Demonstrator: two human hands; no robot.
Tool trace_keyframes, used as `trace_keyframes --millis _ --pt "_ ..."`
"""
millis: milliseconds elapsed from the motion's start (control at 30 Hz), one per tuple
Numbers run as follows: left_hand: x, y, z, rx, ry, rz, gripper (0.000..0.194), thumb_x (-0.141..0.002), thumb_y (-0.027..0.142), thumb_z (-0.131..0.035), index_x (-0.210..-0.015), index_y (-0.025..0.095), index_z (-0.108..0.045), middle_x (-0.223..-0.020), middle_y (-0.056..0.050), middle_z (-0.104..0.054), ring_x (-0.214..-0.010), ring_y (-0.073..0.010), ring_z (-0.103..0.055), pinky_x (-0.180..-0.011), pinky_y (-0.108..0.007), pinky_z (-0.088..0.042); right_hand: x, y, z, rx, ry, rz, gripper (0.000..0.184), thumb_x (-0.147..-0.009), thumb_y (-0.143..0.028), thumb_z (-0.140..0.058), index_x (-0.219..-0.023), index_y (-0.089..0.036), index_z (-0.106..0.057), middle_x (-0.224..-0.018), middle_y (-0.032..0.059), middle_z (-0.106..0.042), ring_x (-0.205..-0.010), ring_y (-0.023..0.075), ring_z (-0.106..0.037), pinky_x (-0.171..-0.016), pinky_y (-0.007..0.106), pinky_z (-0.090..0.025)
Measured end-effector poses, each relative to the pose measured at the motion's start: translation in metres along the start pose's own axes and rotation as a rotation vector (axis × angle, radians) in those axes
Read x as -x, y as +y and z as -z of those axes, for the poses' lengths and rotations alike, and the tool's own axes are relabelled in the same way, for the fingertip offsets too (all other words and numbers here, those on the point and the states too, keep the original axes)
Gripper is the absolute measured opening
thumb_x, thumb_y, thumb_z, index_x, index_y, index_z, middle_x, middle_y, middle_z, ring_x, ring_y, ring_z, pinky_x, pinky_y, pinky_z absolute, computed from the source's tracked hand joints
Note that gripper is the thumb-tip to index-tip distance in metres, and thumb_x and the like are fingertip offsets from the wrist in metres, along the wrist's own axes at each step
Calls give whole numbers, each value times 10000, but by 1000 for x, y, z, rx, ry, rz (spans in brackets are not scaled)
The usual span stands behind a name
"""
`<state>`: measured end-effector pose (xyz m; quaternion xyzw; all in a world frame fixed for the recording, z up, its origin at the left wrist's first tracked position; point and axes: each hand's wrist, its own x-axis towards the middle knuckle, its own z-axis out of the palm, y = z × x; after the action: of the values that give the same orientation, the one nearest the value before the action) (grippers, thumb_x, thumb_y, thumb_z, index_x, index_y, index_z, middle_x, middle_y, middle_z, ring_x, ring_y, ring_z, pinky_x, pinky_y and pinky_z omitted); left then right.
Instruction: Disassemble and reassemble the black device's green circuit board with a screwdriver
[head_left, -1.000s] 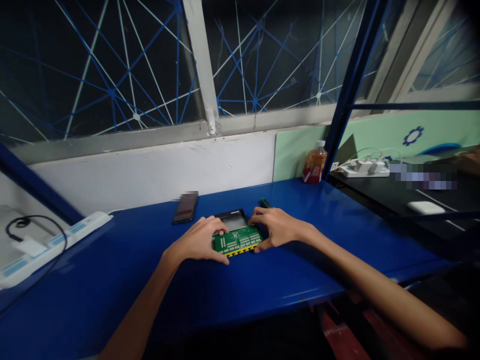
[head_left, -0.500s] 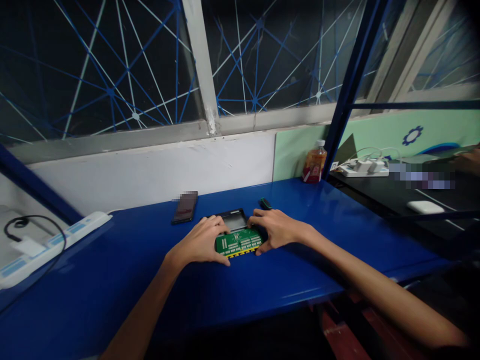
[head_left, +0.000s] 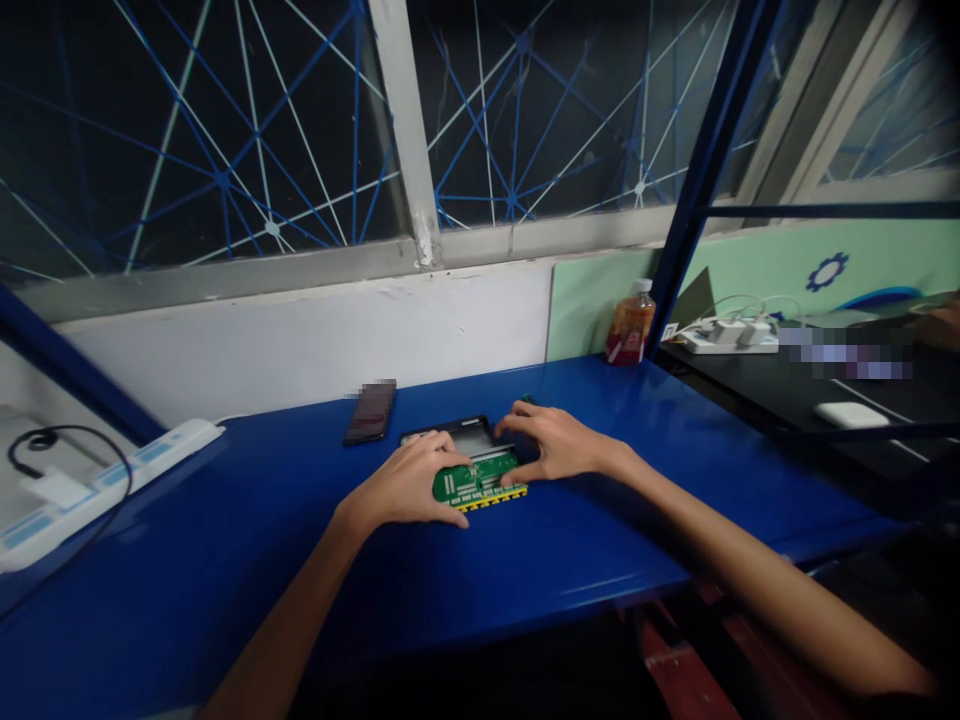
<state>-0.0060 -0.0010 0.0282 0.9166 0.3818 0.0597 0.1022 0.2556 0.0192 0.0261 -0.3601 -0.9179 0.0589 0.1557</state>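
Note:
A green circuit board point(head_left: 478, 482) with a yellow front edge lies over the near part of a black rectangular frame point(head_left: 456, 432) on the blue table point(head_left: 225, 560). My left hand point(head_left: 405, 487) grips the board's left side, thumb at its front corner and fingers curled over its top. My right hand point(head_left: 555, 443) holds the board's right edge, fingers reaching across the frame toward the left. A small dark green-tipped object point(head_left: 529, 400) peeks out just behind my right hand.
A dark phone point(head_left: 370, 412) lies behind the frame to the left. A white power strip point(head_left: 112, 480) with a black cable sits far left. An orange drink bottle point(head_left: 630, 325) stands by the blue post point(head_left: 697, 170). A black table point(head_left: 810, 385) with chargers is at right.
My right hand has lifted and slid a little back and left, its fingers now stretched over the frame. The board has shifted slightly. My left hand has stayed on the board's left side.

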Motion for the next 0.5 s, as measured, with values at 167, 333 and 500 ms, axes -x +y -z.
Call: trace_keyframes --millis 167,333,500 --pt "0 3 1 9 9 17 693 -635 675 -652 -1184 255 -602 -1082 -65 -543 -984 -272 -499 -853 -378 -369 -1 21 3 88 173 -191 396 -853 -549 -506 -1033 -207 -594 -949 66 -602 -766 182 -582 -648 281 -405" --pt "-1 3 1 29 10 12 709 -625 680 -653 -1184 246 -611 -1071 -72 -548 -983 -282 -500 -848 -386 -365 -2 45 -3 159 215 -430 503 -835 -615 -463 -1081 -190 -572 -858 82 -658 -724 218 -609 -538 268 -365" --pt "-1 2 1 49 5 16 720 -620 691 -643 -1194 259 -607 -1067 -76 -551 -980 -293 -491 -829 -387 -369 -3 61 -15 94 109 -558 647 -756 -721 -461 -1102 -186 -572 -745 82 -677 -699 251 -629 -513 280 -369"
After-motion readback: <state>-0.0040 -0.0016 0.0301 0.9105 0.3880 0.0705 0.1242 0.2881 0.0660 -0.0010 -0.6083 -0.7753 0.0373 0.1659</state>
